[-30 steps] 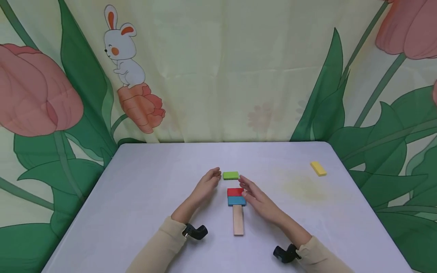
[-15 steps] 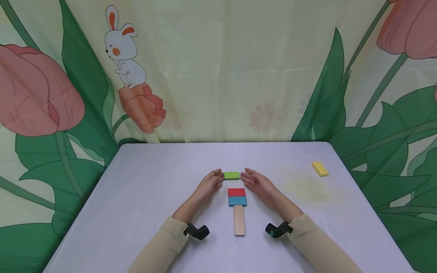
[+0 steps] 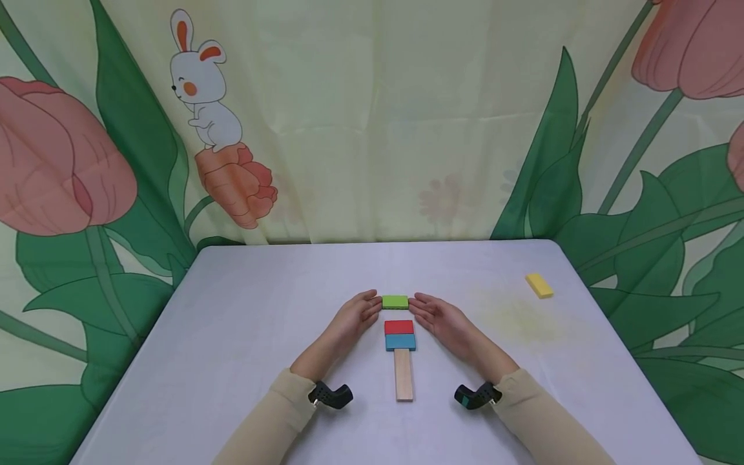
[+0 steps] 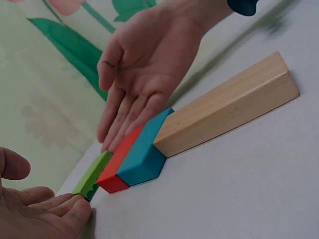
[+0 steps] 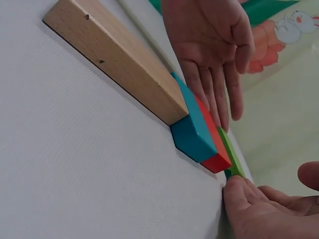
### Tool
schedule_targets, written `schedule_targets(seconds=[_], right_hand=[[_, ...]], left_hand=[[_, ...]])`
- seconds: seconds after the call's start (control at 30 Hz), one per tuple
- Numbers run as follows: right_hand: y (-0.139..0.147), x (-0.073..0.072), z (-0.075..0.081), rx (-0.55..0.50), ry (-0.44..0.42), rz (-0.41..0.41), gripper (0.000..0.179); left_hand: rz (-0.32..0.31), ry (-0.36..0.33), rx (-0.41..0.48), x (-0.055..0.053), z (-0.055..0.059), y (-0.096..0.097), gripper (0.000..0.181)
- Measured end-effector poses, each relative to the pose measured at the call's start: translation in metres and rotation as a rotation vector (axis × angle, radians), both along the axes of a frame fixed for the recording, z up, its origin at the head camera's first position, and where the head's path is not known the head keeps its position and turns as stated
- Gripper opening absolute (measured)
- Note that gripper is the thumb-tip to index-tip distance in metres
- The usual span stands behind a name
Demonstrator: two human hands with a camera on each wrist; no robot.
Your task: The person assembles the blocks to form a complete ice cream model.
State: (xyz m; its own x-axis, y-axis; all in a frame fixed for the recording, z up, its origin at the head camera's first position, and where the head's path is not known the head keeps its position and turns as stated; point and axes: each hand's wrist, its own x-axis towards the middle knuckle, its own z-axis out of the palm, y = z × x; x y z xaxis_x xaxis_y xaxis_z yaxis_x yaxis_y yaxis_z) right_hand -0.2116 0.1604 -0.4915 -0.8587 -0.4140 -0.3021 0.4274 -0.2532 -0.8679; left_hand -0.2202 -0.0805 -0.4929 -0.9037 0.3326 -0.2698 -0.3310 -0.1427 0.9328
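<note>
A green block (image 3: 395, 302) lies on the white table, with my left hand (image 3: 349, 319) at its left end and my right hand (image 3: 446, 324) at its right end. Both hands have straight fingers, palms facing inward, and their fingertips touch the block's ends. Just nearer to me, across a small gap, is a red block (image 3: 398, 327). Against it sits a blue block (image 3: 400, 342). From the blue block's near side a long plain wooden block (image 3: 403, 374) runs toward me. In the left wrist view the green block (image 4: 93, 174) is partly hidden behind the red one.
A yellow block (image 3: 539, 285) lies apart near the table's far right corner. Behind the table's far edge hangs a curtain (image 3: 372, 129) printed with tulips and a rabbit. Each wrist bears a small black camera (image 3: 331, 394).
My right hand has moved from beside the red and blue blocks to the green block's right end. The green block has shifted slightly toward the red one.
</note>
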Motion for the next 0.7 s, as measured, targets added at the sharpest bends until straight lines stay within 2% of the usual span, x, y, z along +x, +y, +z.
schedule_targets(seconds=[0.13,0.47,0.7], right_hand=[[0.002,0.002,-0.003,-0.012,-0.015,-0.003,0.050],[0.003,0.013,-0.005,-0.025,-0.008,0.016,0.050],[0.007,0.019,-0.005,-0.058,-0.017,0.036,0.050]], left_hand=[[-0.013,-0.005,0.004,0.002,0.000,-0.001,0.048],[-0.068,0.025,-0.071,0.015,-0.001,-0.005,0.049],[-0.099,0.057,-0.068,0.021,-0.003,-0.004,0.049]])
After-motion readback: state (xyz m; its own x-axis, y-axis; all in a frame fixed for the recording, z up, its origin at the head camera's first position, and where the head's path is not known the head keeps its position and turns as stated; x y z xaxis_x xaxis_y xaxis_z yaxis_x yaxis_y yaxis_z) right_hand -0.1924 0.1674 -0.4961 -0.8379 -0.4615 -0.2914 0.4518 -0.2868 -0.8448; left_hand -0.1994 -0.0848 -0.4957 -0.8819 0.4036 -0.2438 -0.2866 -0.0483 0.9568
